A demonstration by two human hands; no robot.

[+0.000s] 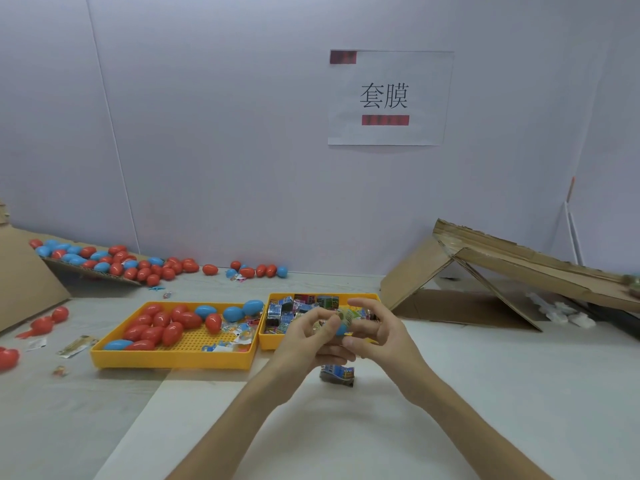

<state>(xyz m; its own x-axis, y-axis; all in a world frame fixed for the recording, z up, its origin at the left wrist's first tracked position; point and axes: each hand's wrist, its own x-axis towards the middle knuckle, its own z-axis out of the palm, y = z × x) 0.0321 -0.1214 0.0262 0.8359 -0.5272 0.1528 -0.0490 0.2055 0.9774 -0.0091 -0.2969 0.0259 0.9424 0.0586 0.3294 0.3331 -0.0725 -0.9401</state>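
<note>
Left yellow tray (166, 362) holds red and blue eggs (162, 327), right yellow tray (360, 295) holds printed film sleeves (287, 311); just in front of it, raised left hand (304, 344) and right hand (377, 337) pinch one blue egg (341, 330) between curled fingertips.

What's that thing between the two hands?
A blue egg in a printed sleeve, pinched by the left hand and right hand, in the head view.

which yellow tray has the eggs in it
The left yellow plastic tray holds red and blue plastic eggs; the right yellow plastic tray holds printed wrappers.
</note>
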